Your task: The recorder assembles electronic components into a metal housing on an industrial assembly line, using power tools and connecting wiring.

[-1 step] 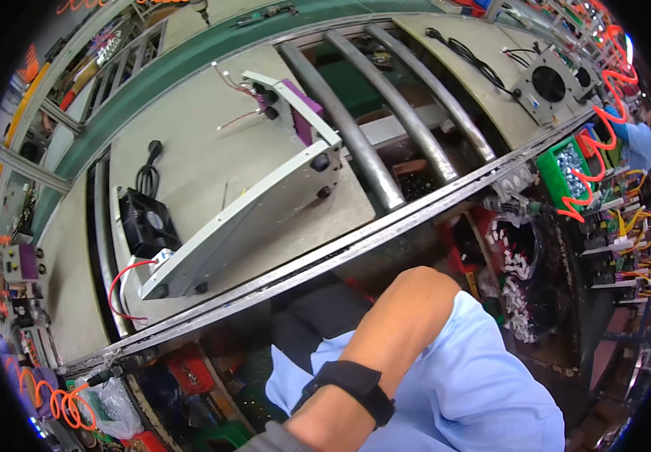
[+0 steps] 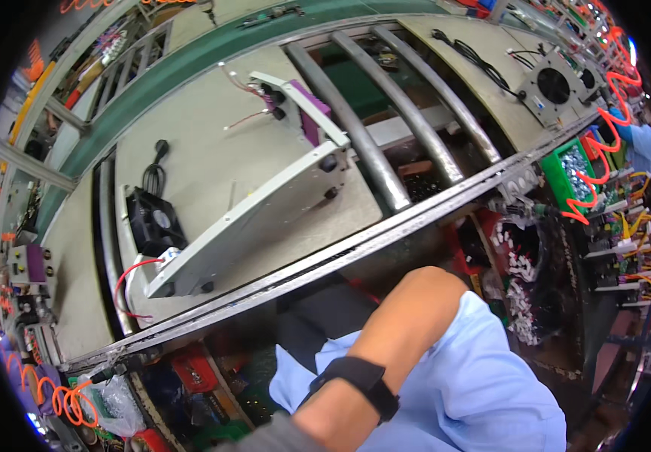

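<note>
My right arm, in a light blue sleeve, is bent, with its forearm running to the lower edge. A black band (image 2: 355,388) wraps the wrist. Beyond it, only a grey covered part of my right hand (image 2: 276,437) shows; its fingers are hidden. My left hand is out of view. Past the elbow, a pale sheet-metal chassis (image 2: 246,215) stands on edge on a board (image 2: 205,143), apart from my arm. A black fan (image 2: 153,222) and red wire are at its left end, a purple part (image 2: 310,113) with loose wires at its far end. Behind the fan lies a black power cord (image 2: 156,169).
Metal rollers (image 2: 408,98) run right of the board, inside an aluminium rail (image 2: 325,260). Another board carries a grey fan unit (image 2: 551,87). Below the rail sit a green bin (image 2: 566,173) of small metal parts and a bag of white connectors (image 2: 521,301). Orange coiled hoses (image 2: 61,399) hang at both sides.
The whole view has shifted slightly, so the bench and chassis appear a little farther right. My right arm keeps nearly the same pose.
</note>
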Demonstrator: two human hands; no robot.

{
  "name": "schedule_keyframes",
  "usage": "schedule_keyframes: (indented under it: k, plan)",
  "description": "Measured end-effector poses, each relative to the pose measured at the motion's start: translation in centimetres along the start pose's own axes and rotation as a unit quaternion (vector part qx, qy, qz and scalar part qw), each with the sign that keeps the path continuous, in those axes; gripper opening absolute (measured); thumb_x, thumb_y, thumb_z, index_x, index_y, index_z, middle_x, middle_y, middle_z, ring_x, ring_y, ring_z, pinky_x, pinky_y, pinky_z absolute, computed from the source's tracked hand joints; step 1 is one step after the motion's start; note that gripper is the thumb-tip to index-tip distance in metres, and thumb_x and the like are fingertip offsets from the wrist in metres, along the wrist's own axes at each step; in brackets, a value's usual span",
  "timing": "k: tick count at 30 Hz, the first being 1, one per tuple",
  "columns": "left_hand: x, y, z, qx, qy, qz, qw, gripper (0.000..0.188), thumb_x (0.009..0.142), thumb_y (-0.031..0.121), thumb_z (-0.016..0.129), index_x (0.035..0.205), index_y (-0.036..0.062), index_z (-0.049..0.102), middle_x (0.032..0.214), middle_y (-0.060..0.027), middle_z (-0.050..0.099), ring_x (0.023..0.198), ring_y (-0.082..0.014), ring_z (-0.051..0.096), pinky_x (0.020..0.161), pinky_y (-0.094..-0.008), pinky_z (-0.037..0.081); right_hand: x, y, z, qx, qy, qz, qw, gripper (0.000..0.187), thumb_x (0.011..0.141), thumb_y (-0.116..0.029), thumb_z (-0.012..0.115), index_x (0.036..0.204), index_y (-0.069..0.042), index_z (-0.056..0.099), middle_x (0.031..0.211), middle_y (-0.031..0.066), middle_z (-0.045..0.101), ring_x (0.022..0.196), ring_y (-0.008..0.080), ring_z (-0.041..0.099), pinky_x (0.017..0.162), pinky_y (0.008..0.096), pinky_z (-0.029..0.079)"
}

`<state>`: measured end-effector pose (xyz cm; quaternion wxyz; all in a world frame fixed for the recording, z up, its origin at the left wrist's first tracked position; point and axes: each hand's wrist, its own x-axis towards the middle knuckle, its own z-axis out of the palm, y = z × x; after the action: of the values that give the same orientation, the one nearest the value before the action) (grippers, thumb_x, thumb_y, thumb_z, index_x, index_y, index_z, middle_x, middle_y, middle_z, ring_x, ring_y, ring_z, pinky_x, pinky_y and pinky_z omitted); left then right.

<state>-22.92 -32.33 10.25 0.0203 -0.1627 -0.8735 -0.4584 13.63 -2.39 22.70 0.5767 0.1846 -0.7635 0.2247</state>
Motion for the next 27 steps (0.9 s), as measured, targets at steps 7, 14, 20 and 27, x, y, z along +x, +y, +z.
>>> schedule_keyframes:
  k: [7, 14, 20, 27]
  plan:
    - [-10.9, 13.0, 17.6, -0.139, -0.318, 0.065, 0.936, 0.023, 0.083, -0.002, 0.064, 0.104, -0.001, 0.072, 0.093, -0.0115, 0.069, 0.075, -0.0155, 0.067, 0.069, -0.0273, 0.057, -6.8, 12.8, -5.6, -0.37, -0.157, 0.25, 0.881, 0.045, 0.072, -0.037, 0.076, 0.105, -0.009, 0.064, 0.097, 0.0129, 0.064, 0.093, 0.0297, 0.063, 0.08, 0.0436, 0.049]
    - [-15.3, 19.0, 33.3, -0.041, -0.383, 0.432, 0.816, 0.02, 0.082, 0.001, 0.064, 0.101, 0.0032, 0.071, 0.087, -0.0199, 0.065, 0.076, -0.0379, 0.063, 0.068, -0.046, 0.05, -11.7, 15.5, -6.2, -0.441, -0.145, 0.257, 0.848, 0.023, 0.086, -0.034, 0.069, 0.074, -0.016, 0.063, 0.059, 0.0042, 0.056, 0.05, 0.0248, 0.057, 0.046, 0.0341, 0.044]
    - [-16.5, 18.2, 35.3, 0.037, -0.33, 0.497, 0.802, 0.017, 0.083, 0.003, 0.063, 0.098, 0.0033, 0.07, 0.089, -0.0184, 0.064, 0.081, -0.0378, 0.063, 0.072, -0.0453, 0.051, -11.8, 14.2, -6.8, -0.432, -0.108, 0.264, 0.856, 0.018, 0.085, -0.029, 0.07, 0.083, -0.013, 0.063, 0.074, 0.006, 0.062, 0.066, 0.0244, 0.063, 0.06, 0.0371, 0.048]
    - [-15.6, 18.0, 34.5, -0.118, -0.34, 0.393, 0.846, 0.016, 0.088, 0.008, 0.064, 0.102, 0.0012, 0.07, 0.095, -0.0186, 0.067, 0.087, -0.0355, 0.065, 0.078, -0.04, 0.052, -16.4, 3.3, -18.7, -0.498, -0.129, 0.348, 0.784, 0.028, 0.076, -0.01, 0.076, 0.102, -0.007, 0.065, 0.102, 0.0111, 0.065, 0.094, 0.0313, 0.062, 0.084, 0.0414, 0.049]
